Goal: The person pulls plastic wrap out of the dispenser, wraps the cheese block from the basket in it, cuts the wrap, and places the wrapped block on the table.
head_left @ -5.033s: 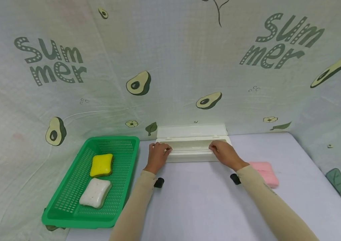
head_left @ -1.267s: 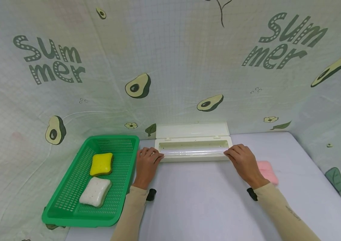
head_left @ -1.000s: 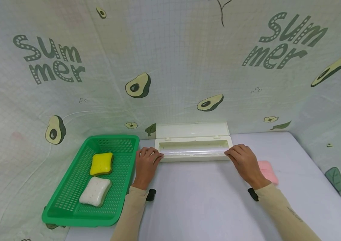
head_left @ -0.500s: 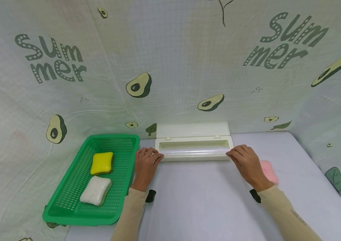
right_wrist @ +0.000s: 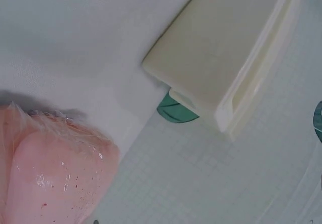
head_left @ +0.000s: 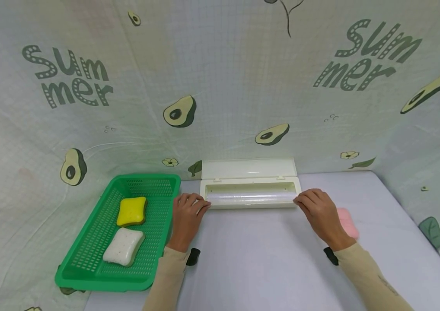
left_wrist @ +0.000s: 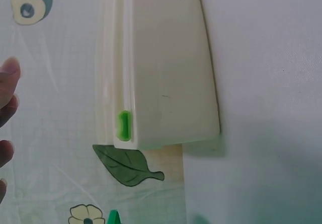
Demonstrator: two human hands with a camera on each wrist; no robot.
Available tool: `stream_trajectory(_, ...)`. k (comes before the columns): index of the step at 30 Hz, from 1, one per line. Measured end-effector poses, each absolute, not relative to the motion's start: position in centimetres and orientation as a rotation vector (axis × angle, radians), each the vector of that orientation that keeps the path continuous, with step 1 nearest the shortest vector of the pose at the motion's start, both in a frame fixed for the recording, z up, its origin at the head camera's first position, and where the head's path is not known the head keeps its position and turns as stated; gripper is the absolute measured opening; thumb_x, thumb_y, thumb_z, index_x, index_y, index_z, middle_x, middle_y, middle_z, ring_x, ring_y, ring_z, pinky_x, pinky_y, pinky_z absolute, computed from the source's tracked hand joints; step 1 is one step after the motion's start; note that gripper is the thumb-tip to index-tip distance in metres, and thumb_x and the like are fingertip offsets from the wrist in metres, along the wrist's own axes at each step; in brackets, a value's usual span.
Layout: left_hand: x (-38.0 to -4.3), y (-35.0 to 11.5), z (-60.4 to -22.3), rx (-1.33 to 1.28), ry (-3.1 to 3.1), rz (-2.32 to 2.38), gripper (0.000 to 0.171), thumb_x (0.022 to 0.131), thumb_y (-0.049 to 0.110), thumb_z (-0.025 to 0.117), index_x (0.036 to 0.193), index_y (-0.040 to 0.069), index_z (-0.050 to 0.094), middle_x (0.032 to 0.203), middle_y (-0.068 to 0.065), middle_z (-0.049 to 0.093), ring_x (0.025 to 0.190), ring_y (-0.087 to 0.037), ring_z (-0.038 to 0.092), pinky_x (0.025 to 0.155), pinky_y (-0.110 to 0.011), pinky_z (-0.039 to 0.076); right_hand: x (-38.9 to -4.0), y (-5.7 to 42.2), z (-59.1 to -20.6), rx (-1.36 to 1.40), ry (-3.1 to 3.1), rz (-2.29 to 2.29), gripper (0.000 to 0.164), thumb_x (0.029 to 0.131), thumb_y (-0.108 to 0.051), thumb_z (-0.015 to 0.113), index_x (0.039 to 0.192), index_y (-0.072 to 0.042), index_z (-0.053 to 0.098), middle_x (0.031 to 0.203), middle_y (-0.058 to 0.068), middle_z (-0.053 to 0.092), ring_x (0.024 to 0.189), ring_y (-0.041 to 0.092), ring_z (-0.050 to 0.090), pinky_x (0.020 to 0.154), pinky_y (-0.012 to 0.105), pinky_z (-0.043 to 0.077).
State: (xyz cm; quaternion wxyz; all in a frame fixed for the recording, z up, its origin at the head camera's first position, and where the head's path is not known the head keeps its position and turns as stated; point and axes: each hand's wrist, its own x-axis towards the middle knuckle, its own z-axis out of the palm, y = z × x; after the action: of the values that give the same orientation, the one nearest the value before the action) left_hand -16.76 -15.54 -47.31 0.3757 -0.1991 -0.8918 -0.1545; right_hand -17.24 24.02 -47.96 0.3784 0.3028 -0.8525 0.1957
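Note:
A long white plastic wrap dispenser (head_left: 251, 205) stands against the backdrop with its lid (head_left: 248, 169) raised. Shiny clear plastic wrap (head_left: 251, 198) spans its opening. At the front left corner, the thumb and index finger of my left hand (head_left: 189, 216) pinch the wrap's edge. My right hand (head_left: 319, 214) pinches it at the front right corner. The left wrist view shows the dispenser's end with a green slider (left_wrist: 124, 126) and only a few fingertips (left_wrist: 9, 75) at the edge. A pink block (right_wrist: 55, 173) in clear film lies partly behind my right hand.
To the left, a green basket (head_left: 160, 242) holds a yellow sponge-shaped block (head_left: 132, 211) and a white one (head_left: 123, 246). Its right rim is close to my left forearm. A printed cloth backdrop (head_left: 220, 77) rises right behind the dispenser.
Five seconds ago both hands were over the dispenser's opening, closer together. They have since moved apart to its front corners, and the wrap now shows between them. Over the last second they shift only slightly.

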Motion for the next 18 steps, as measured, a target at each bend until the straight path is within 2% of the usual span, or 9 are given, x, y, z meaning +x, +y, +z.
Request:
stream_trajectory(2,-16.63,-15.55,-47.19,-0.520,-2.271,-0.403,0.015,0.077,0.013,0.094,0.090,0.015,0.085,0.091,0.000,0.071,0.095,-0.024,0.061,0.091,-0.049,0.047,-17.14,24.04,-47.97,0.770,-2.179,0.496,0.015,0.083,0.007,0.082,0.093,0.000,0.074,0.093,0.012,0.073,0.093,0.035,0.063,0.076,0.047,0.051)
stream_trajectory(4,-16.52,-15.58,-47.09,-0.530,-2.258,-0.415,0.015,0.077,0.013,0.093,0.089,0.015,0.084,0.091,-0.001,0.071,0.094,-0.024,0.061,0.091,-0.049,0.047,-17.05,24.06,-47.94,0.765,-2.178,0.494,0.004,0.096,-0.004,0.075,0.094,0.000,0.074,0.093,0.012,0.073,0.094,0.035,0.064,0.077,0.047,0.051)
stream_trajectory(7,-16.41,-15.60,-46.98,-0.539,-2.246,-0.421,0.014,0.077,0.014,0.093,0.088,0.015,0.084,0.091,-0.001,0.070,0.094,-0.024,0.061,0.090,-0.049,0.046,-16.87,24.09,-47.83,0.756,-2.186,0.487,0.037,0.112,-0.026,0.053,0.094,-0.001,0.075,0.093,0.012,0.073,0.094,0.034,0.064,0.077,0.046,0.050)
stream_trajectory(9,-16.33,-15.63,-46.92,-0.538,-2.247,-0.422,0.014,0.077,0.014,0.093,0.088,0.015,0.084,0.090,0.000,0.070,0.093,-0.024,0.060,0.090,-0.049,0.046,-16.78,24.11,-47.72,0.753,-2.188,0.482,0.050,0.114,-0.035,0.043,0.095,-0.002,0.075,0.093,0.011,0.073,0.095,0.034,0.064,0.076,0.045,0.050)
stream_trajectory(10,-16.29,-15.64,-46.89,-0.538,-2.248,-0.421,0.014,0.077,0.014,0.094,0.088,0.014,0.084,0.090,0.000,0.070,0.094,-0.025,0.060,0.089,-0.049,0.045,-16.75,24.11,-47.68,0.755,-2.180,0.486,0.052,0.114,-0.036,0.042,0.094,-0.002,0.075,0.093,0.011,0.073,0.094,0.034,0.064,0.075,0.046,0.050)
stream_trajectory(18,-15.98,-15.68,-46.70,-0.549,-2.238,-0.432,0.017,0.074,0.012,0.095,0.087,0.014,0.084,0.090,-0.001,0.070,0.094,-0.025,0.061,0.089,-0.049,0.046,-16.38,24.19,-47.49,0.775,-2.122,0.475,0.050,0.115,-0.033,0.045,0.092,-0.001,0.075,0.090,0.011,0.073,0.089,0.033,0.064,0.072,0.044,0.048)
